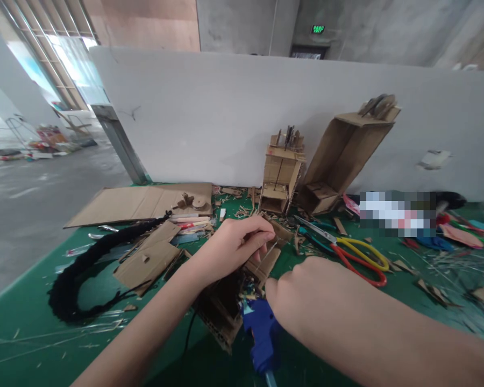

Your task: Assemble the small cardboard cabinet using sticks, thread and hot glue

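A: What are the hands doing?

B: The left hand (pixel 236 244), just left of the frame's centre, is curled shut, its fingertips pinching the top edge of a small cardboard piece (pixel 262 263). The right hand (pixel 302 293) comes in from the lower right with its back to the camera; it rests on a blue hot glue gun (pixel 262 333) at the bottom centre, but the fingers are hidden, so I cannot tell how it grips.

A: Where is that cardboard piece exactly?

B: At the centre of the frame, between the two hands, above the glue gun's nozzle and over the green table (pixel 44 322).

A: What lies around it?

B: Scissors with red and yellow handles (pixel 355 255) lie just right of the hands. Behind, in the upper middle, a small cardboard model (pixel 281 172) stands upright beside an open cardboard box (pixel 342 156) that leans against the white partition (pixel 210 113). On the left, a flat cardboard sheet (pixel 141 203) lies on the table, with a black braided cord (pixel 80 274) curving below it. Cardboard scraps and slivers are strewn all over the surface.
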`<action>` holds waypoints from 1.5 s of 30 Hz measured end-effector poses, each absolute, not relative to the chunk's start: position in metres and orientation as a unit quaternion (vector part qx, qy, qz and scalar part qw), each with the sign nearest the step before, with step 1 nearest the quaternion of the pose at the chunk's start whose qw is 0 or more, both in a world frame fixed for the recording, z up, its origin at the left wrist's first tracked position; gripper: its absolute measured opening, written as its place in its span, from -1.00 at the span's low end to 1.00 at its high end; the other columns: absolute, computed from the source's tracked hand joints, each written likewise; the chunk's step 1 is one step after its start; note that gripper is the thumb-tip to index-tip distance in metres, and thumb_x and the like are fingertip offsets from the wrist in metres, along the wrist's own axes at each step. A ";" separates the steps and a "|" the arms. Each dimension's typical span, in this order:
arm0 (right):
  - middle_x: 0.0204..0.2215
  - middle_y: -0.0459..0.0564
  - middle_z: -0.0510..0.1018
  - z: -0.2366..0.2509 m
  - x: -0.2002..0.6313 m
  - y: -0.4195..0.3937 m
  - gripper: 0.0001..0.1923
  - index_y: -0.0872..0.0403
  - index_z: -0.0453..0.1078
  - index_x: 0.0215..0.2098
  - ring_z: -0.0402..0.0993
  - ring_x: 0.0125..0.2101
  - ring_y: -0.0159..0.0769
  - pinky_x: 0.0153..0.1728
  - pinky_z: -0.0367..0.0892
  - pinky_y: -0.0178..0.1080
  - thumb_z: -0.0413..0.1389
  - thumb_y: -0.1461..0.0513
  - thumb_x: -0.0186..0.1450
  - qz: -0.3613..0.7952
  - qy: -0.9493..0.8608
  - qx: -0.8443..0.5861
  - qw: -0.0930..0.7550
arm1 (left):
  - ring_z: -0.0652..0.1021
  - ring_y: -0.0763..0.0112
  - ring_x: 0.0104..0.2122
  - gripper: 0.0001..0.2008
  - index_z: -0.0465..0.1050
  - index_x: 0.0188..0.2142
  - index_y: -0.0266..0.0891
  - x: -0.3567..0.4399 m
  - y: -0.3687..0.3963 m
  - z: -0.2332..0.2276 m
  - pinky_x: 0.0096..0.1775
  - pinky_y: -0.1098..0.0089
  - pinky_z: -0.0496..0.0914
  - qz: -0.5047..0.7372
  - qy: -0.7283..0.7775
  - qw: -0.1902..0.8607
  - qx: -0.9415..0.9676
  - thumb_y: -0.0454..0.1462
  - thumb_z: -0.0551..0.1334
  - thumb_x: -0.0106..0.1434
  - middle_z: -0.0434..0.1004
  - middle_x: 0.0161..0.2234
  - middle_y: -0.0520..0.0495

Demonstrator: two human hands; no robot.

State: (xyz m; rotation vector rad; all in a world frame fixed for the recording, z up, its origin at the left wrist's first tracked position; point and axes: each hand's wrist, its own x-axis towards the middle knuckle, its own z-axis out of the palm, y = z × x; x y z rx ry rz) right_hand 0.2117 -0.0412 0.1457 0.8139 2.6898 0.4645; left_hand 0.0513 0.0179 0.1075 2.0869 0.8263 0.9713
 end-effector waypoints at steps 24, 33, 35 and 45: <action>-0.66 -0.11 0.41 0.115 0.242 -0.053 -0.83 0.06 0.20 -0.47 0.28 -0.72 -0.35 -0.68 -0.33 -0.25 0.12 0.39 0.12 0.199 0.927 0.314 0.054 | 0.48 0.51 -0.36 -0.83 0.42 -0.32 -0.21 0.050 0.020 0.107 -0.30 0.47 0.35 0.411 0.354 0.222 0.810 -0.27 0.07 0.33 0.52 -0.35 0.03; -0.65 -0.11 0.41 0.122 0.240 -0.044 -0.80 0.06 0.21 -0.45 0.29 -0.72 -0.33 -0.67 -0.35 -0.23 0.14 0.40 0.07 0.170 0.936 0.298 0.085 | 0.48 0.53 -0.43 -0.83 0.41 -0.30 -0.20 0.050 0.020 0.106 -0.33 0.47 0.34 0.389 0.376 0.218 0.812 -0.27 0.06 0.34 0.51 -0.38 0.06; -0.65 -0.11 0.41 0.119 0.241 -0.043 -0.80 0.06 0.21 -0.44 0.28 -0.72 -0.34 -0.67 -0.35 -0.23 0.13 0.41 0.07 0.177 0.935 0.296 0.079 | 0.48 0.53 -0.43 -0.83 0.42 -0.30 -0.20 0.050 0.020 0.106 -0.33 0.47 0.34 0.393 0.375 0.214 0.812 -0.29 0.06 0.33 0.52 -0.37 0.05; -0.62 -0.12 0.46 0.128 0.249 -0.039 -0.76 0.08 0.28 -0.34 0.35 -0.70 -0.33 -0.66 -0.27 -0.24 0.11 0.43 0.03 0.199 0.939 0.270 0.069 | 0.47 0.54 -0.44 -0.82 0.41 -0.29 -0.19 0.049 0.020 0.107 -0.35 0.47 0.32 0.384 0.380 0.210 0.815 -0.26 0.05 0.34 0.51 -0.38 0.06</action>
